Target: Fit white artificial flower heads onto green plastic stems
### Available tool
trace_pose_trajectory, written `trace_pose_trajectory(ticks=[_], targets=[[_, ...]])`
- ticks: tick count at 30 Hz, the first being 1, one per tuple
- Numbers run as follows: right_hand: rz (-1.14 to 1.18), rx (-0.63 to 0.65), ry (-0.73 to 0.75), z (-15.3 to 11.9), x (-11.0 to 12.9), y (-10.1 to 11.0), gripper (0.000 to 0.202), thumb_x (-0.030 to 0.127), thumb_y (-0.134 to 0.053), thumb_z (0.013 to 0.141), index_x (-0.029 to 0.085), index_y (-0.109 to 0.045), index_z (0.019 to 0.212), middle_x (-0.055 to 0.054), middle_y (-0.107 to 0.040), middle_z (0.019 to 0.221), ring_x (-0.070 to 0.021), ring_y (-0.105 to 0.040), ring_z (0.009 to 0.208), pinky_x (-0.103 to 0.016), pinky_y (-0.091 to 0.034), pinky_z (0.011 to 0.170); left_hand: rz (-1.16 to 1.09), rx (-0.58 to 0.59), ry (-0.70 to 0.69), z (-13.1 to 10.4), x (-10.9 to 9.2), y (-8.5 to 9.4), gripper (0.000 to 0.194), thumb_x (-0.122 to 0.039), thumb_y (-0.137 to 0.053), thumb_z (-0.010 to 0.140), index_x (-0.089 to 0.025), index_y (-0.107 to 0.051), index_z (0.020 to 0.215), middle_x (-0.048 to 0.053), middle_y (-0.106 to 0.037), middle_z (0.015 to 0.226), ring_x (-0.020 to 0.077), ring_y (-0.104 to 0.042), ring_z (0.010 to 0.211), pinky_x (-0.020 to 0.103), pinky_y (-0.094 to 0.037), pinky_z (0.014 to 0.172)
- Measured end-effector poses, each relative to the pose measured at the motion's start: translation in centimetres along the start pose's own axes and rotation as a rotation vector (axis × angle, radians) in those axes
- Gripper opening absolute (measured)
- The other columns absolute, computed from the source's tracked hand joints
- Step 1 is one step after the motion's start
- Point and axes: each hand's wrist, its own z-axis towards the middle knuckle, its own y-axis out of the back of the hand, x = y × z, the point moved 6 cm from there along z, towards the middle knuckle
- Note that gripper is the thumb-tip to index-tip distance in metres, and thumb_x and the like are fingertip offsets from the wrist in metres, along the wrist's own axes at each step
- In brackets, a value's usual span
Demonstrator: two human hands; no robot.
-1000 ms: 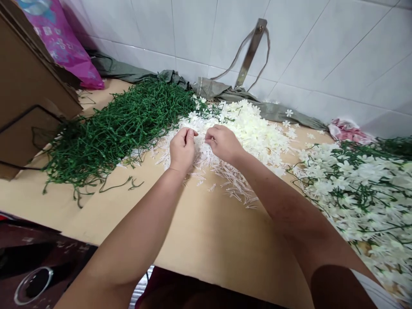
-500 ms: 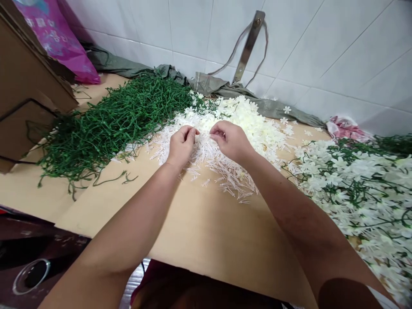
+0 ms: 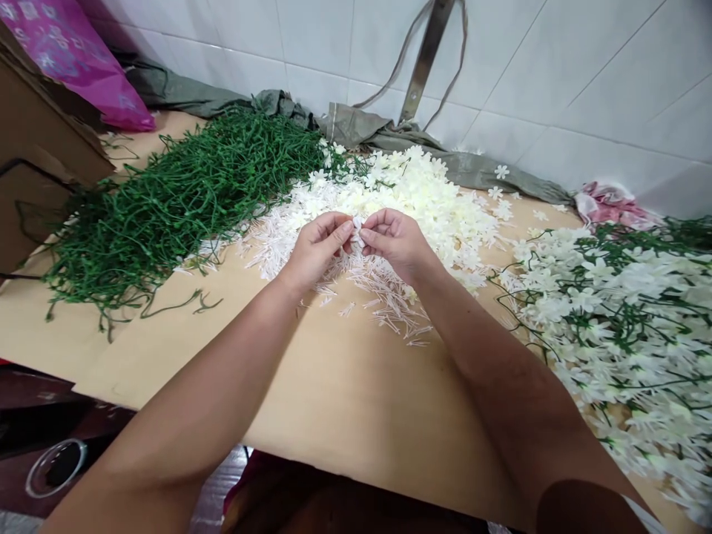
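A small white artificial flower point(image 3: 357, 231) is pinched between my two hands, above the middle of the table. My left hand point(image 3: 320, 248) closes thumb and forefinger at its left side. From the right, the fingertips of my right hand point(image 3: 399, 241) press on the same flower. Whether a thin stick is also between the fingers is too small to tell. Under and around the hands lie thin white plastic sticks point(image 3: 397, 305) in a loose heap. Directly behind is a pile of cream-white flower heads point(image 3: 423, 189).
Green plastic stems point(image 3: 189, 196) are heaped at the left, beside a cardboard box point(image 3: 44, 148) and a pink bag point(image 3: 83, 63). Finished-looking white flowers on green stems point(image 3: 623, 319) cover the right side. A metal bracket point(image 3: 426, 63) stands against the tiled wall, near a grey cloth point(image 3: 483, 170).
My hands have come together, and a white flower now shows between the fingertips. The camera view has shifted slightly.
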Motion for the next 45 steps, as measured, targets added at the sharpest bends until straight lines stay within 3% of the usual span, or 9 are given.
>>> trace_pose_trajectory(ticks=[5,8,12,15,20,26,36,41,45], targets=[[-0.126,-0.051,0.004,0.0,0.1,0.1,0.023,0.027,-0.069,0.073,0.02,-0.048,0.076,0.002,-0.054,0.066,-0.0095,-0.053,0.06,-0.03,-0.047,0.062,0.059,-0.106,0.016,0.3,0.3,0.7,0.014,-0.022,-0.068,0.073,-0.017,-0.055,0.071,-0.005,-0.052,0.055,0.0059,-0.048,0.048,0.02,-0.04,0.05],[-0.54,-0.09,0.138,-0.5,1.1,-0.2,0.013,0.021,-0.063,0.077,0.02,-0.05,0.08,0.0,-0.055,0.073,-0.0121,-0.052,0.067,-0.031,-0.045,0.067,0.119,-0.195,-0.005,0.5,0.1,1.4,0.012,-0.014,-0.062,0.075,-0.018,-0.052,0.069,-0.006,-0.049,0.055,0.0057,-0.046,0.047,0.02,-0.039,0.049],[-1.279,0.052,0.261,-1.5,0.8,-2.1,0.013,0.019,-0.064,0.077,0.014,-0.059,0.088,-0.012,-0.061,0.09,-0.0244,-0.053,0.089,-0.039,-0.042,0.079,0.196,-0.237,-0.007,0.6,0.0,1.6,0.015,-0.007,-0.056,0.076,-0.018,-0.05,0.068,-0.005,-0.048,0.057,0.006,-0.045,0.048,0.021,-0.038,0.05],[-1.485,0.09,0.266,-1.5,0.2,-2.3,0.012,0.012,-0.051,0.082,0.012,-0.062,0.088,-0.015,-0.062,0.091,-0.0263,-0.054,0.089,-0.038,-0.04,0.076,0.262,-0.212,-0.032,0.5,0.1,1.5,0.014,-0.006,-0.056,0.075,-0.018,-0.051,0.07,-0.005,-0.048,0.059,0.0065,-0.045,0.051,0.022,-0.037,0.051],[-1.301,-0.012,0.253,-0.9,1.1,-0.7,0.012,0.013,-0.047,0.081,0.017,-0.057,0.077,-0.008,-0.062,0.079,-0.0199,-0.053,0.075,-0.033,-0.037,0.066,0.321,-0.151,-0.024,0.2,0.8,1.4,0.012,-0.011,-0.054,0.079,-0.019,-0.049,0.071,-0.005,-0.05,0.058,0.0074,-0.051,0.052,0.022,-0.039,0.053],[-0.99,-0.171,0.265,-1.3,2.7,0.4,0.006,0.014,-0.052,0.075,0.019,-0.05,0.073,-0.002,-0.056,0.066,-0.0135,-0.046,0.058,-0.03,-0.034,0.058,0.324,-0.161,0.018,0.1,1.4,1.3,0.011,-0.016,-0.047,0.084,-0.021,-0.043,0.074,-0.005,-0.053,0.056,0.0089,-0.055,0.047,0.022,-0.04,0.049],[-0.625,-0.166,0.211,-1.2,1.9,0.4,0.014,0.013,-0.056,0.066,0.02,-0.044,0.065,0.005,-0.045,0.052,-0.0069,-0.038,0.047,-0.024,-0.029,0.047,0.423,-0.112,0.009,0.0,1.6,0.6,0.009,-0.012,-0.053,0.079,-0.02,-0.05,0.081,-0.007,-0.051,0.058,0.0071,-0.056,0.049,0.021,-0.04,0.052],[-0.443,-0.047,0.184,-0.8,1.7,0.1,0.016,0.007,-0.052,0.064,0.02,-0.05,0.073,0.007,-0.044,0.055,-0.0051,-0.036,0.047,-0.022,-0.026,0.046,0.413,-0.119,0.058,-0.1,1.8,0.5,0.006,-0.014,-0.054,0.078,-0.019,-0.051,0.079,-0.007,-0.048,0.053,0.0077,-0.054,0.046,0.021,-0.038,0.048],[-0.436,0.022,0.156,-0.8,1.6,-0.2,0.017,0.006,-0.049,0.064,0.018,-0.057,0.071,0.006,-0.045,0.055,-0.0048,-0.035,0.047,-0.022,-0.024,0.046,0.419,-0.137,0.068,-0.1,1.6,0.4,0.006,-0.016,-0.058,0.078,-0.019,-0.052,0.078,-0.007,-0.048,0.054,0.0072,-0.052,0.046,0.02,-0.036,0.046]])
